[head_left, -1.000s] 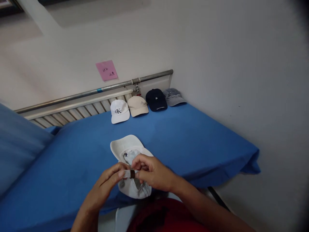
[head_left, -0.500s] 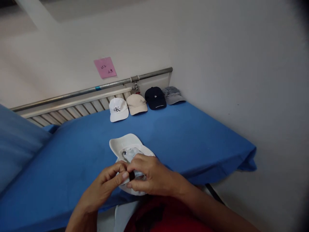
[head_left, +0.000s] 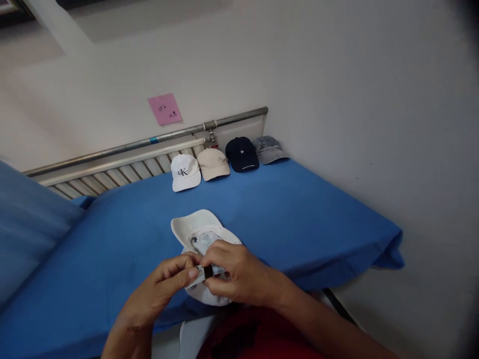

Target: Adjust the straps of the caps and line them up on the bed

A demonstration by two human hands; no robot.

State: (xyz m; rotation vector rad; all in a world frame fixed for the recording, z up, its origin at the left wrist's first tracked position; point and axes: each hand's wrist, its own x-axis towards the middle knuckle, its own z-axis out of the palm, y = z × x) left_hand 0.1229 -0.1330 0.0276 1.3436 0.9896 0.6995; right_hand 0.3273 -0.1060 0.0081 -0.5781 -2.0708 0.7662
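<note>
A white cap (head_left: 194,225) lies upside down near the front edge of the blue-covered table (head_left: 299,214), its brim pointing away from me. My left hand (head_left: 164,286) pinches the cap's pale back strap from the left. My right hand (head_left: 239,276) pinches the same strap from the right, at a small dark buckle (head_left: 208,271). Both hands sit over the rear of the cap and hide most of its crown.
Several caps line the table's far edge: a white one with a logo (head_left: 185,172), a beige one (head_left: 213,163), a navy one (head_left: 242,154), a grey one (head_left: 268,149). Behind runs a metal pipe (head_left: 149,140). A pink note (head_left: 165,108) is stuck on the wall.
The hands stay on the strap, with the fingers shifting slightly around the buckle. The view dipped and came back.
</note>
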